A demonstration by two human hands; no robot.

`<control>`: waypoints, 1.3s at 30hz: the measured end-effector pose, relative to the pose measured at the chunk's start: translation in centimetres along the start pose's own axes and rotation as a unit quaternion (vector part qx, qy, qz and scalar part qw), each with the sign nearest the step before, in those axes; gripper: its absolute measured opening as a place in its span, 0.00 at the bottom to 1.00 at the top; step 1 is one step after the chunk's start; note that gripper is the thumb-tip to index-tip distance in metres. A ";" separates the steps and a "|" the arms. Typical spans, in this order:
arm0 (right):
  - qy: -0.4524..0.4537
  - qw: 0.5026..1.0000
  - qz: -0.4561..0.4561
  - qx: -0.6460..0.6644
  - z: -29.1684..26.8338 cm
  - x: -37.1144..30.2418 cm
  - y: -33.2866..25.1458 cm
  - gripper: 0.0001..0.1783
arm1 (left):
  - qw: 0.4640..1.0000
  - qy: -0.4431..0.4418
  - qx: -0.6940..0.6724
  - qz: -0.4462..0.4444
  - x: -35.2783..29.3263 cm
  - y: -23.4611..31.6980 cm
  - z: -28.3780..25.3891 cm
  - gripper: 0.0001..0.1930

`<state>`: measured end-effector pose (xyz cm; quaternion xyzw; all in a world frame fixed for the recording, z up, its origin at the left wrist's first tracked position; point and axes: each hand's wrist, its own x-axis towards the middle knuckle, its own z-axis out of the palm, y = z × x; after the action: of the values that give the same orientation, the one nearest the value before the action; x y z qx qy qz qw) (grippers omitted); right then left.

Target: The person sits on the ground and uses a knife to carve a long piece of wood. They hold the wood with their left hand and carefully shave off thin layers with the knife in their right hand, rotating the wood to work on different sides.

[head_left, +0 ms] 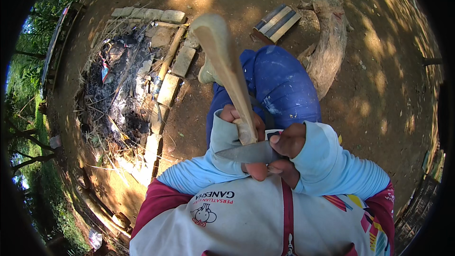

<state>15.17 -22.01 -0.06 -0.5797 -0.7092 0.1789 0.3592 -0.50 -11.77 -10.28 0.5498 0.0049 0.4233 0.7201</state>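
My left hand (232, 114) is closed round the lower end of a carved, curved wooden handle (227, 66). The handle rises away from me, tilted to the left, with its thick rounded end farthest off. Just below its near end lies a knife's grey blade (246, 153), pointing left across my chest. My right hand (290, 144) pinches the right end of this blade between thumb and fingers; I cannot make out the knife's own grip. The blade lies close against the handle's cut end, but whether they touch is unclear. My legs in blue trousers (286, 83) are beyond the hands.
To the left is a fire pit of ash (121, 90), edged with bricks (168, 90) and a bamboo pole (171, 52). A thick log (328, 42) lies on the dirt at the right, beside a small slatted wooden piece (276, 22). Greenery borders the far left.
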 end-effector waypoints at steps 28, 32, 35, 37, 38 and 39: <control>-0.037 0.996 0.073 -0.022 0.0 -0.2 0.0 0.22 | 0.988 0.111 0.041 -0.100 0.0 1.4 1.5 0.49; -0.045 0.997 0.059 -0.026 -0.1 -0.4 0.3 0.22 | 0.998 0.041 0.012 -0.047 0.0 0.5 0.3 0.51; -0.046 0.999 0.028 0.008 -0.1 -0.4 0.4 0.23 | 0.998 0.038 0.039 -0.024 -0.1 0.1 0.0 0.52; -0.014 1.000 0.022 0.012 0.3 -0.7 0.7 0.23 | 0.997 0.039 0.062 -0.039 0.2 0.4 0.3 0.54; 0.001 1.000 0.019 0.014 0.4 -0.8 0.8 0.23 | 0.995 0.035 0.076 -0.059 0.4 1.1 0.6 0.54; -0.001 1.000 0.018 0.014 0.4 -0.7 0.8 0.23 | 0.992 0.033 0.091 -0.080 0.5 1.5 0.8 0.55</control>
<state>15.51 -22.40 -1.04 -0.5871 -0.6966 0.1954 0.3631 -0.74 -12.01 -8.56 0.5963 0.1111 0.3802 0.6982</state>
